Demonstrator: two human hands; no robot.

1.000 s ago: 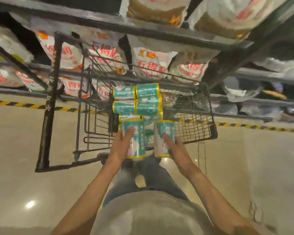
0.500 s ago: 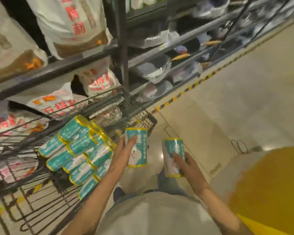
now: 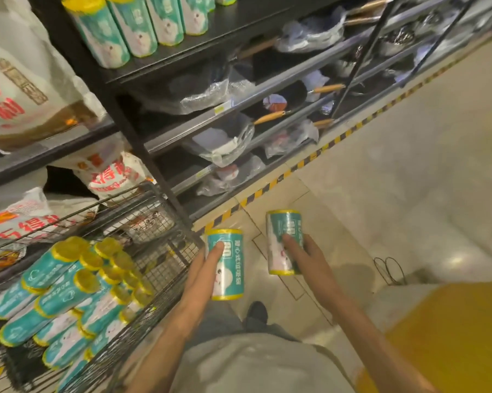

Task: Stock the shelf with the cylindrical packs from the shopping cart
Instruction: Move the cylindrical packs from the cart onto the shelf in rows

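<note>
I am gripping one cylindrical pack in each hand, both upright and carried low over the floor, just past the corner of the shopping cart. My left hand is wrapping round the side of the left pack, forefinger lying up its face; my right hand is curling round the lower half of the right pack, fingers spread across the label. The two packs are riding near each other without touching.

I am judging these to be light and a little yielding, soft rolls under a glossy film wrapper, since each is sitting easily in one hand. The film looks slick, so I am taking hold at mid-body rather than at the yellow ends, where the wrap bunches and could slip.

Each label is teal and white with a cartoon animal face and a large "80"; the smaller Chinese lettering I cannot make out. Many more packs are lying stacked on their sides in the cart. Above, matching packs are standing in a row on the dark shelf, with bare board to their right. White sacks with red Chinese characters are filling the bay to the left.
</note>
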